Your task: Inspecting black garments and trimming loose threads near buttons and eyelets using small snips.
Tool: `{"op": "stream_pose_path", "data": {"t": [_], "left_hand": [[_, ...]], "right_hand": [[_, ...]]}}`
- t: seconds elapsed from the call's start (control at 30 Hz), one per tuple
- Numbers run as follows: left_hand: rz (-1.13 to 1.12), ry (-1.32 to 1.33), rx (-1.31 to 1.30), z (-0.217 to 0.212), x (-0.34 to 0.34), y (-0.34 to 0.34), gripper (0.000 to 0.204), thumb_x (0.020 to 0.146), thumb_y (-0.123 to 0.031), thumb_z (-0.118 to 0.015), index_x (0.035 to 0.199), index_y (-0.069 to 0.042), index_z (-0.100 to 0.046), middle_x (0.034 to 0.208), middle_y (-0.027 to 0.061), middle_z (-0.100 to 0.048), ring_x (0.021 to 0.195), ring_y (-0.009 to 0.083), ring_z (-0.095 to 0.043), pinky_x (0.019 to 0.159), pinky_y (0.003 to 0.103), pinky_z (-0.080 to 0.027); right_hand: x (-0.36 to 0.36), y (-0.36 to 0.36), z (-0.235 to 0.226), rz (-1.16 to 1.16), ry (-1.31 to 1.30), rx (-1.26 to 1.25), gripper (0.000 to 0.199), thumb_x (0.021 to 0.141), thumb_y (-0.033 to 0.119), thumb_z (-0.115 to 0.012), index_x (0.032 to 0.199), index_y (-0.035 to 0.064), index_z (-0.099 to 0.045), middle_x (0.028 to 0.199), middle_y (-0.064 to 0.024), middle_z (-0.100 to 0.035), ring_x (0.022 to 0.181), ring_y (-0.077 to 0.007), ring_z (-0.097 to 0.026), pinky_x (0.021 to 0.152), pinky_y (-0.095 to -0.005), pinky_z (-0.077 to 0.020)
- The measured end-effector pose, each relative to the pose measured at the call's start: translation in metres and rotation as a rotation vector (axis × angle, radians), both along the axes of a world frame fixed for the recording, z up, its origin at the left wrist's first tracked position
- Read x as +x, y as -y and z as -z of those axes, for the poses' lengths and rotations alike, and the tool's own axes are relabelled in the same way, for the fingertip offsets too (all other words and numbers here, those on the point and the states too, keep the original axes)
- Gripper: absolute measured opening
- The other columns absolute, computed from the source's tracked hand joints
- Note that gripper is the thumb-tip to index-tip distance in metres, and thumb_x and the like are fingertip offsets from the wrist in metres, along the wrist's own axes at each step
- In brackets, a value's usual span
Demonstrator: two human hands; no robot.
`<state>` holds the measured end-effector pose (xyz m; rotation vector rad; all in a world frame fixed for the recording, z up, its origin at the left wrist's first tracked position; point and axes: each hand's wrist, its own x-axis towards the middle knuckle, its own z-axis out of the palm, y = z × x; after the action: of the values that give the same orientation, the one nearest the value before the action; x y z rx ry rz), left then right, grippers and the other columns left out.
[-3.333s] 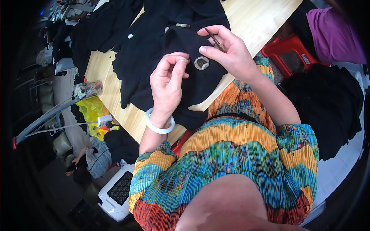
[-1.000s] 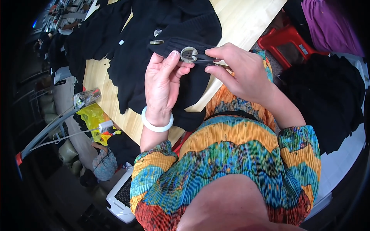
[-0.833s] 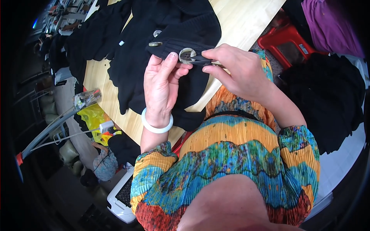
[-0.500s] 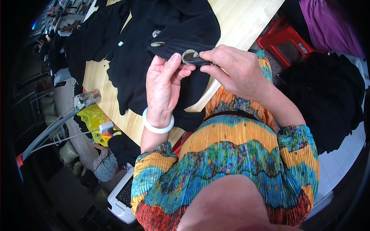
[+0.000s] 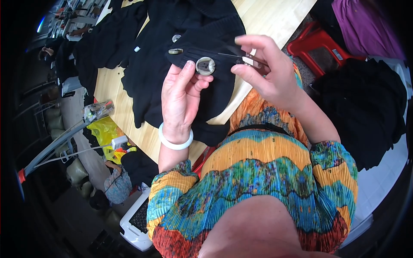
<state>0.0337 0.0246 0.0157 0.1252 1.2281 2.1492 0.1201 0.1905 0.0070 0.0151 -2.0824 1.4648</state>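
Observation:
My left hand (image 5: 178, 96) pinches the ribbed edge of a black knit cardigan (image 5: 150, 90) between thumb and fingers. Just beyond the fingertips, a large grey-brown button (image 5: 205, 66) faces up on the band. Farther along the same edge sit another button (image 5: 175, 51) and a pale round button (image 5: 176, 38). To the right of the big button, my right hand (image 5: 275, 77) holds small thread snips (image 5: 254, 63), their thin blades reaching left. Its thumb and forefinger are spread, and the snips' handles are partly hidden in the palm.
The cardigan lies on a pale wooden table (image 5: 266, 17). A red stool (image 5: 316, 47) and a black cloth heap (image 5: 361, 112) are at the right. At the left are a lamp arm (image 5: 60, 139), a yellow bag (image 5: 105, 133) and another person (image 5: 117, 185) farther off.
My right hand has drawn back to the right from the button, and its thumb and forefinger have spread. The button has tipped to show its face; my left hand keeps its pinch.

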Motion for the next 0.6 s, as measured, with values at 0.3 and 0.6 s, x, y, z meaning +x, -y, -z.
{"op": "stream_pose_path", "data": {"t": [0.3, 0.6], "left_hand": [[0.085, 0.015, -0.001, -0.004, 0.004, 0.004, 0.009, 0.085, -0.009, -0.051, 0.089, -0.001, -0.052, 0.081, 0.0108, -0.060, 0.068, 0.0149, -0.061, 0.062, 0.021, -0.051], [0.113, -0.053, -0.178, 0.006, 0.004, 0.017, 0.010, 0.078, 0.002, -0.058, 0.087, 0.000, -0.052, 0.082, 0.0141, -0.061, 0.071, 0.0155, -0.062, 0.069, 0.023, -0.051]], "right_hand": [[-0.019, 0.006, 0.007, -0.196, -0.013, 0.052, 0.021, 0.072, 0.005, -0.063, 0.093, 0.0028, -0.059, 0.081, -0.0062, -0.055, 0.064, -0.0164, -0.057, 0.055, -0.0245, -0.0454], [-0.018, 0.004, 0.007, -0.196, 0.008, 0.163, 0.013, 0.073, -0.003, -0.062, 0.084, -0.0019, -0.057, 0.078, -0.0067, -0.053, 0.063, -0.0122, -0.053, 0.055, -0.0221, -0.0420]]}}
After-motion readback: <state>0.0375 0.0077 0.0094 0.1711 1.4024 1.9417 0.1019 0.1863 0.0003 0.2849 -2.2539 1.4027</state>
